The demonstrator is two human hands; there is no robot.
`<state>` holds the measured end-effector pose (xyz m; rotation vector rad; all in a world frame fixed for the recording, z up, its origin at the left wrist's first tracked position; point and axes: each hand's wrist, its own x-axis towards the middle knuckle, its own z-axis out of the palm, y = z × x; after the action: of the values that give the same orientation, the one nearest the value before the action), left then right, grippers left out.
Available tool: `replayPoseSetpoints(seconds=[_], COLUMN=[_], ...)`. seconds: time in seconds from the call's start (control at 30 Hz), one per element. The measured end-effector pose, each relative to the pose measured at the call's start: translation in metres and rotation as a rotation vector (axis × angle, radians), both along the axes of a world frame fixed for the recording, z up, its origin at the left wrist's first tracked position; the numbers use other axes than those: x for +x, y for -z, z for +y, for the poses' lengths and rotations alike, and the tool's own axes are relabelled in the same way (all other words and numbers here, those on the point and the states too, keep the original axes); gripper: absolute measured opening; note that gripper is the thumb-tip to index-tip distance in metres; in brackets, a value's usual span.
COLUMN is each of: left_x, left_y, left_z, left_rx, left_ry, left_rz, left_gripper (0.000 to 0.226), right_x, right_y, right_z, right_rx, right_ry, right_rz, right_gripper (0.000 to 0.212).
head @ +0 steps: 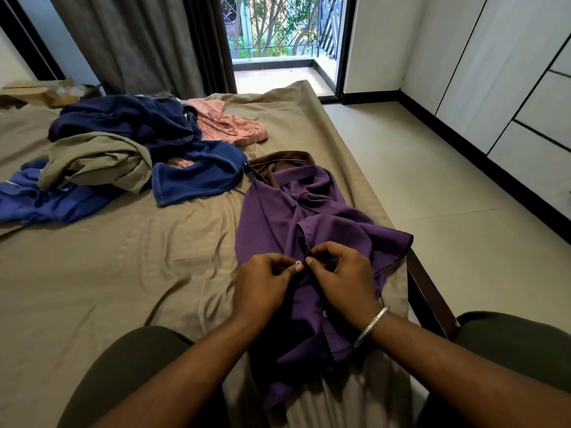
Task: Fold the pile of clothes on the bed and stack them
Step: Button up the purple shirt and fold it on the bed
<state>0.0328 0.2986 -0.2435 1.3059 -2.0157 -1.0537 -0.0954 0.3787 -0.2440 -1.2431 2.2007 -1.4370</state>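
a purple shirt (278,217) with a brown collar lies lengthwise along the right edge of the bed (123,273), collar toward the far end, its lower part reaching the near edge between the person's knees. both hands meet over the shirt's front opening, about midway down it. the left hand (262,285) has its fingers curled and pinches a small white button (298,263) between thumb and fingertip; the right hand (343,276), a metal bangle (372,325) on its wrist, pinches the facing edge of the purple cloth just beside that button. well apart from the shirt, toward the far left part of the bed, sits the unfolded pile: a dark navy garment (139,122), a khaki one (99,162), a blue one (197,177), a lighter blue piece (40,202) at the left edge, and a pink garment (228,125) at the far side. a grey curtain (129,41) hangs beyond the far edge.
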Motion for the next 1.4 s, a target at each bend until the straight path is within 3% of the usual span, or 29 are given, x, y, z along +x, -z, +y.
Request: replayPoseSetpoints(seconds=[0.33, 0.93, 1.13, 1.4], left_x=[0.0, 0.001, -0.001, 0.0], left_y=[0.002, -0.001, 0.002, -0.004], left_z=[0.002, 0.005, 0.001, 0.004], left_rx=[0.027, 0.115, 0.281, 0.616], left_ry=[0.003, -0.023, -0.014, -0.026], left_rz=[0.015, 0.103, 0.246, 0.419], left_gripper=[0.014, 0.004, 0.004, 0.021], right_x=[0.001, -0.004, -0.002, -0.004], right_y=[0.007, 0.017, 0.005, 0.007], right_z=[-0.001, -0.007, -0.006, -0.002], right_rx=[0.017, 0.025, -0.066, -0.034], right_ry=[-0.051, -0.185, -0.214, -0.241], right_rz=[0.032, -0.388, -0.744, -0.672], right_gripper=[0.007, 0.013, 0.018, 0.012])
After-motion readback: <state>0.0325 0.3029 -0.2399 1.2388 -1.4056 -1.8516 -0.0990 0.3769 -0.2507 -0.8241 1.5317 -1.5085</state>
